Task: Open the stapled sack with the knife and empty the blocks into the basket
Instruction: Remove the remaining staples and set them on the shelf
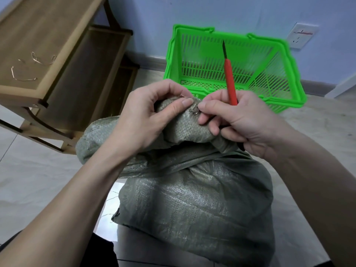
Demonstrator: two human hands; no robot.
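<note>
Slumped on the floor nearest the viewer, the woven sack (192, 199) looks soft, bulky and probably heavy, best gripped at its bunched neck, where the left hand (146, 116) pinches fabric and the right hand (238, 120), clasping the knife (230, 81), picks at a staple (194, 112) before the basket (289, 60).

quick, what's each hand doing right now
Left hand: pinches the folded top of the sack.
Right hand: holds the red knife, blade up, fingertips at a staple on the sack.
</note>
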